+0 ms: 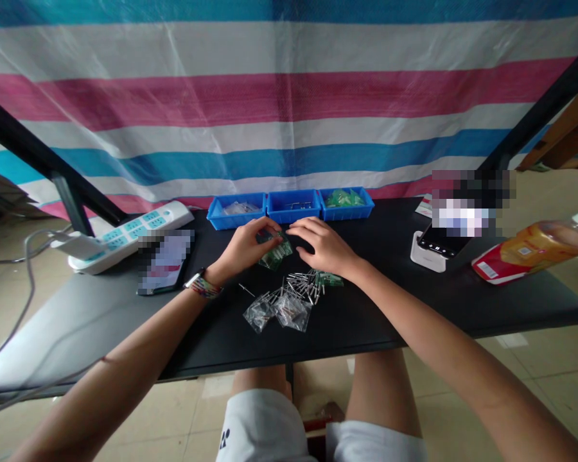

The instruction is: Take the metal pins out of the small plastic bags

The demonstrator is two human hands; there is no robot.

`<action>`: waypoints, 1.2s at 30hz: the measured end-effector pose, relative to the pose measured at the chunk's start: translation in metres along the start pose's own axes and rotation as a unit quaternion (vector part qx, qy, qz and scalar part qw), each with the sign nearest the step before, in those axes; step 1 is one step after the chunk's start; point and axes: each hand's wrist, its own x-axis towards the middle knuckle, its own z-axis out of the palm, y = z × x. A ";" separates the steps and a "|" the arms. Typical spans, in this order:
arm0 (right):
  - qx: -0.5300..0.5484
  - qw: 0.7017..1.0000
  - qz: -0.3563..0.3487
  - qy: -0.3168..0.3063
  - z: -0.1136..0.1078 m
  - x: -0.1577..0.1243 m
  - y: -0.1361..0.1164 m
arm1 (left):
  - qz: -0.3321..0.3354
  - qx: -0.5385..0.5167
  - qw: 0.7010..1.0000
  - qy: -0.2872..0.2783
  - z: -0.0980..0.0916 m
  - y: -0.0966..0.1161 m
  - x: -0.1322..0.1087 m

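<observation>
My left hand [243,249] curls over a small green packet [275,254], its thumb and fingertips closed at the packet's upper edge. Just to the right, my right hand [324,245] is curved with thumb and fingers apart, and nothing shows between them. Below the hands lie a loose pile of thin metal pieces [304,285] and clear bags of small parts [293,310]. Another green piece [328,280] sits under my right wrist. A single thin metal piece [246,290] lies left of the pile.
Three blue bins [293,215] stand behind the hands; the left holds clear bags, the right green packets. A power strip [135,234] and a phone [166,263] are at left. At right are a phone on a white stand [428,258] and a bottle [525,249].
</observation>
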 end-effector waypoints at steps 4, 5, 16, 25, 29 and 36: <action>0.012 0.999 -0.039 -0.018 0.002 0.000 -0.009 | -0.039 -0.144 0.989 0.021 0.001 0.007 0.001; 0.012 0.999 -0.039 -0.010 0.001 0.000 -0.011 | -0.051 -0.182 0.982 0.020 0.002 0.010 0.002; 0.257 0.951 0.128 0.113 0.004 0.007 -0.021 | -0.070 -0.182 0.981 0.007 0.006 0.023 -0.004; 0.515 0.806 0.277 0.093 0.008 0.009 -0.002 | 0.185 0.123 0.972 0.080 -0.001 0.022 -0.008; 0.544 0.790 0.278 0.054 0.000 0.009 -0.011 | 0.167 0.124 0.976 0.062 -0.005 0.025 -0.009; 0.513 0.805 0.295 0.029 -0.007 0.010 -0.013 | 0.068 -0.017 0.997 0.031 0.001 0.025 -0.009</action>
